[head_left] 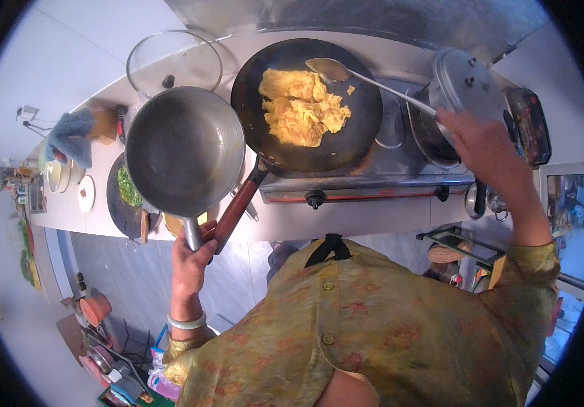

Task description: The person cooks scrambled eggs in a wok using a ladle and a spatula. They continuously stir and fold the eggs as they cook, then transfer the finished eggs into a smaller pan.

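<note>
My left hand (192, 259) grips the metal handle of an empty grey pan (185, 152), held up over the counter beside the wok. Right behind that hand runs the red-brown handle of a dark wok (365, 117) at the stove. Cooked egg (304, 109) lies in the wok in folded pieces, with a small scrap apart from them. My right hand (475, 137) is closed around the far end of a long metal spatula (396, 92), whose blade rests in the wok to the right of the egg.
Chopped greens (129, 188) and a cleaver lie on a round dark board (116, 213) at the left. A glass lid (175, 43) stands behind the pan. Right of the wok are a gas stove (373, 188), a lidded metal pot (467, 76) and a dark tray (531, 124).
</note>
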`<state>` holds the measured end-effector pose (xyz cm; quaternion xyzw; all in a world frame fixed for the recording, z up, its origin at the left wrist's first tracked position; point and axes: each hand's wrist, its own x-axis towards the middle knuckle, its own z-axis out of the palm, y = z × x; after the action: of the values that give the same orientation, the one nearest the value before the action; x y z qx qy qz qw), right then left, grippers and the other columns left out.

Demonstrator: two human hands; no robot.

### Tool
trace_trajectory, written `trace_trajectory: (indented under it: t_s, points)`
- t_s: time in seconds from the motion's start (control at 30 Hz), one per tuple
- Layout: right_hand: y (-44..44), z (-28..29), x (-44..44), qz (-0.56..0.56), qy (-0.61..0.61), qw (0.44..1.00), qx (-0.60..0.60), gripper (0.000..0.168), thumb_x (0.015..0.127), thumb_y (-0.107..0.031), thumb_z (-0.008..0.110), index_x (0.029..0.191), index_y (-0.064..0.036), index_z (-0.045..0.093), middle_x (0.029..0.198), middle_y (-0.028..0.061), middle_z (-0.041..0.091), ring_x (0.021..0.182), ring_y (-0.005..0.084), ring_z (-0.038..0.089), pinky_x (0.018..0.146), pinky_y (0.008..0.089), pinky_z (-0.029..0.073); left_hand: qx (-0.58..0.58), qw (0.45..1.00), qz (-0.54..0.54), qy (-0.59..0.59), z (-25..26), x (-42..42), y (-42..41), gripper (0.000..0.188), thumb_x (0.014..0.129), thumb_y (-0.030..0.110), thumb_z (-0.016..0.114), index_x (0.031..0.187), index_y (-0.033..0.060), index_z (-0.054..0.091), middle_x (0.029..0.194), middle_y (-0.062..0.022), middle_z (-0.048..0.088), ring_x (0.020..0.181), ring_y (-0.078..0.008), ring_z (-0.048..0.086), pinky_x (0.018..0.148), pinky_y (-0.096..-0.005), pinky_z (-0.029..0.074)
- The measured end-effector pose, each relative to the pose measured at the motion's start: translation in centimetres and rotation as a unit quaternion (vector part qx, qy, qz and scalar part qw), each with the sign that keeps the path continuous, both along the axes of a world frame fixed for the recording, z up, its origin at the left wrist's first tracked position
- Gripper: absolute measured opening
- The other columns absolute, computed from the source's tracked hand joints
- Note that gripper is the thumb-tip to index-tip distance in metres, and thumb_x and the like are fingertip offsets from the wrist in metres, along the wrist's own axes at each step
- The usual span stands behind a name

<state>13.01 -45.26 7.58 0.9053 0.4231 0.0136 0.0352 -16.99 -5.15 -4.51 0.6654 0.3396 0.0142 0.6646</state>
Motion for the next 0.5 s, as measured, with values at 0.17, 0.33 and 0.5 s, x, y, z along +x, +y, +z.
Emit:
trace_trajectory:
  t_s: [0.17, 0.33, 0.5]
  points:
    - [2.4, 4.7, 0.1, 0.019, -0.054, 0.992, -0.11, 0.028, 0.086, -0.006, 0.055, 0.112, -0.006, 0.064, 0.087, 0.0167, 0.065, 0.077, 0.0365, 0.065, 0.071, 0.0452, 0.054, -0.006, 1.0, -0.026, 0.002, 0.0, -0.1, 0.4, 0.039, 0.081, 0.005, 0.066, 0.118, -0.0045, 0.057, 0.103, -0.0101, 0.065, 0.082, -0.0119, 0.058, 0.071, -0.0247, 0.046]
    - [8.2, 9.4, 2.7, -0.053, 0.05, 0.957, -0.279, 0.02, 0.091, -0.013, 0.055, 0.102, -0.003, 0.068, 0.072, 0.0156, 0.066, 0.064, 0.0304, 0.065, 0.062, 0.0408, 0.054, -0.054, 0.998, -0.022, -0.03, -0.5, -0.1, 0.6, 0.031, 0.081, 0.002, 0.065, 0.11, -0.0035, 0.055, 0.109, -0.0119, 0.065, 0.085, -0.0128, 0.058, 0.072, -0.026, 0.047]
    - [10.5, 10.7, 3.1, -0.258, 0.276, 0.892, -0.247, 0.026, 0.093, -0.027, 0.06, 0.106, -0.006, 0.069, 0.063, 0.0057, 0.061, 0.052, 0.014, 0.057, 0.048, 0.0279, 0.047, -0.063, 0.997, -0.023, -0.032, -0.6, -0.2, 0.5, 0.032, 0.082, 0.0, 0.065, 0.111, -0.0042, 0.055, 0.111, -0.0126, 0.065, 0.091, -0.0145, 0.059, 0.077, -0.0274, 0.049]
